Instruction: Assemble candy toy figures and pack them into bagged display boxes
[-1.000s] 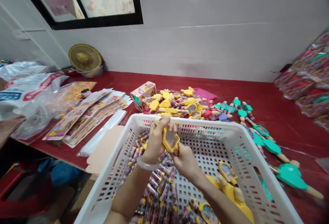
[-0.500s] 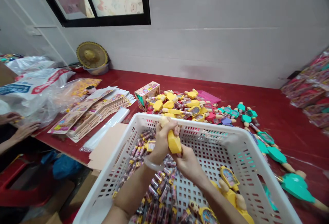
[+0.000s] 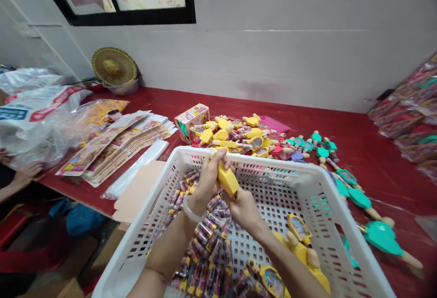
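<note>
Over the white basket (image 3: 273,163), my left hand (image 3: 209,177) wraps round a yellow toy (image 3: 228,179). The fingers of my right hand (image 3: 244,209) are closed at the toy's lower end; whatever else they pinch is hidden. Beneath my hands, many small clear tubes with dark contents and yellow ends (image 3: 208,234) fill the basket's left part. Yellow toys with round picture fronts (image 3: 299,228) lie on the right side of the basket.
Beyond the basket, yellow toys (image 3: 223,127) are heaped beside a small box (image 3: 191,120) on the red table (image 3: 164,100). Green toys (image 3: 358,197) lie right. Printed cards (image 3: 126,147) and plastic bags (image 3: 44,111) are left, near another person's hand (image 3: 29,172).
The camera view has shifted slightly, moving the scene left and up. The yellow toy is tilted more in my hands, which stay closed on it. The other person's hands have moved partly towards the left edge.
</note>
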Action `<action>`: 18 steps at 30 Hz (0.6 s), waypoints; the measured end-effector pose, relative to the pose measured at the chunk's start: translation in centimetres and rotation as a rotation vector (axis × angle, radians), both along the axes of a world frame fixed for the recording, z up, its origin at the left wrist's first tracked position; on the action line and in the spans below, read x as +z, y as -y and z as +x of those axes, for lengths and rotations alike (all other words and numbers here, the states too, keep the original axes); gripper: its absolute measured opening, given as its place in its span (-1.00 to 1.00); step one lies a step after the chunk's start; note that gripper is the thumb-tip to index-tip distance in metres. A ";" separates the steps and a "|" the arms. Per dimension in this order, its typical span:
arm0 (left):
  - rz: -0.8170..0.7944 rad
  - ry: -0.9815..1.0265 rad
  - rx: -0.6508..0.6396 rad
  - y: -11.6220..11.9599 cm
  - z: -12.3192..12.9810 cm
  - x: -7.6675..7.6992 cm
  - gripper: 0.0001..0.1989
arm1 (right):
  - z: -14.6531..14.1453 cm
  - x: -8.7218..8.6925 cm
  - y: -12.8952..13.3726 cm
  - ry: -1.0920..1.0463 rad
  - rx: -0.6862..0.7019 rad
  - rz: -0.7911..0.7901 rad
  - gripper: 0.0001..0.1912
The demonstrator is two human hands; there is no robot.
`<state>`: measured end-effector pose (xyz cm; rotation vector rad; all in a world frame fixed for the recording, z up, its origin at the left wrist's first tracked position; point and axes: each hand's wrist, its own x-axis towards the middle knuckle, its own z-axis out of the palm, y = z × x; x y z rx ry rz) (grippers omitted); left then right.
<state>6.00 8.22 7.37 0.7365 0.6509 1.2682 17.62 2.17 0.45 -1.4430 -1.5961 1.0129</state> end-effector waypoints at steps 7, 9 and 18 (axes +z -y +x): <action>0.011 0.081 -0.167 -1.4 -1.0 -0.9 -0.69 | -1.0 -0.5 -0.4 -0.740 0.477 -0.555 -0.56; 0.027 -0.062 0.107 -2.5 -1.4 -1.3 -0.71 | -0.1 0.1 -3.2 -0.714 0.290 -0.430 -0.58; 0.227 -0.155 0.561 -3.9 -7.0 1.6 -0.48 | 3.8 8.5 -6.5 -0.267 -0.219 0.383 -0.36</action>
